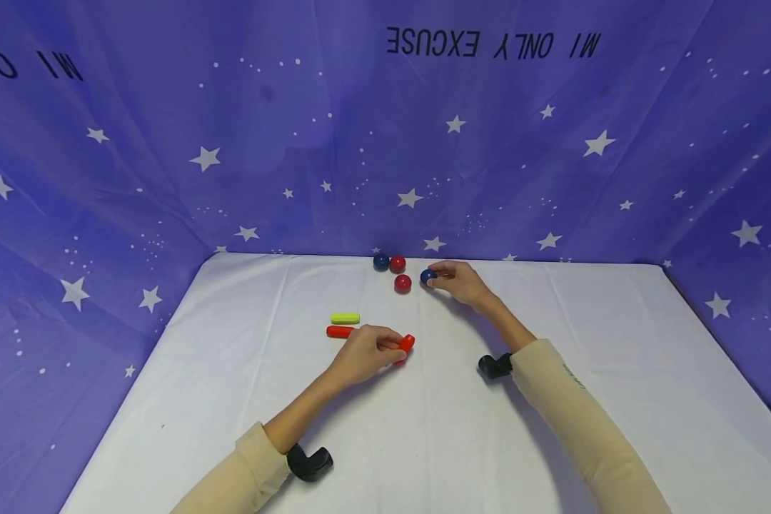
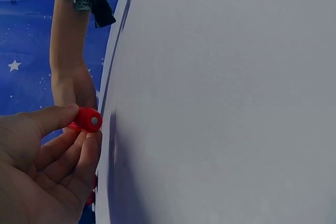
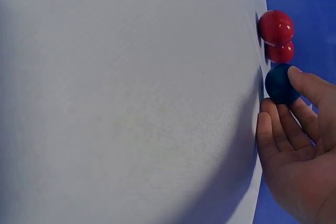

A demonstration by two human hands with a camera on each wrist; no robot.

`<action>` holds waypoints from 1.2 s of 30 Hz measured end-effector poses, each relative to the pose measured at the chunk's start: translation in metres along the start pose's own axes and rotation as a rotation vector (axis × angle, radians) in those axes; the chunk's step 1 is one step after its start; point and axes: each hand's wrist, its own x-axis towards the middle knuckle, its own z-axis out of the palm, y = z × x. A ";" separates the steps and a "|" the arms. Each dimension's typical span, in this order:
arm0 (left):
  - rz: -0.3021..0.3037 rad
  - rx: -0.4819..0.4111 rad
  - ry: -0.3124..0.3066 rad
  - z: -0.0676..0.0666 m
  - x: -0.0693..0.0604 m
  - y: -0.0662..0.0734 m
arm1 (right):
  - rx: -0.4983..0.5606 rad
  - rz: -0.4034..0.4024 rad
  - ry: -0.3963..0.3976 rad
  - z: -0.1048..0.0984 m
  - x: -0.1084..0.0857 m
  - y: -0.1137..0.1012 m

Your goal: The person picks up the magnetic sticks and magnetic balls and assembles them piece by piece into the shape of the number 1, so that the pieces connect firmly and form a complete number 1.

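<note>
My left hand (image 1: 368,353) pinches a short red stick (image 1: 407,345) between thumb and fingers, tilted above the white table. In the left wrist view its round end, with a pale dot, faces the camera. Farther back, my right hand (image 1: 462,284) holds a dark blue ball (image 1: 427,277) by thumb and fingertips. Just left of that ball are two red balls (image 1: 402,283) and another dark blue ball (image 1: 380,262). Behind the left hand lies a second red stick (image 1: 340,332), partly hidden by it, and a yellow-green stick (image 1: 345,318) parallel to it.
A white cloth covers the table (image 1: 231,400). A purple-blue curtain (image 1: 334,143) with white stars and printed letters rises along the back and both sides, and the balls lie near the table's back edge. Black wrist devices (image 1: 310,464) project from both sleeves.
</note>
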 end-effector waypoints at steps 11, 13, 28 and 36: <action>-0.132 -0.141 0.031 0.013 0.016 0.006 | 0.011 -0.015 -0.005 -0.003 -0.005 0.000; -0.150 -0.153 0.038 0.015 0.018 0.007 | 0.022 -0.008 -0.006 -0.003 -0.005 0.000; -0.233 -0.244 0.076 0.034 0.032 0.011 | 0.094 0.019 -0.013 -0.008 -0.008 0.005; -0.229 -0.224 0.096 0.041 0.040 0.014 | 0.110 0.038 -0.011 -0.012 -0.012 0.006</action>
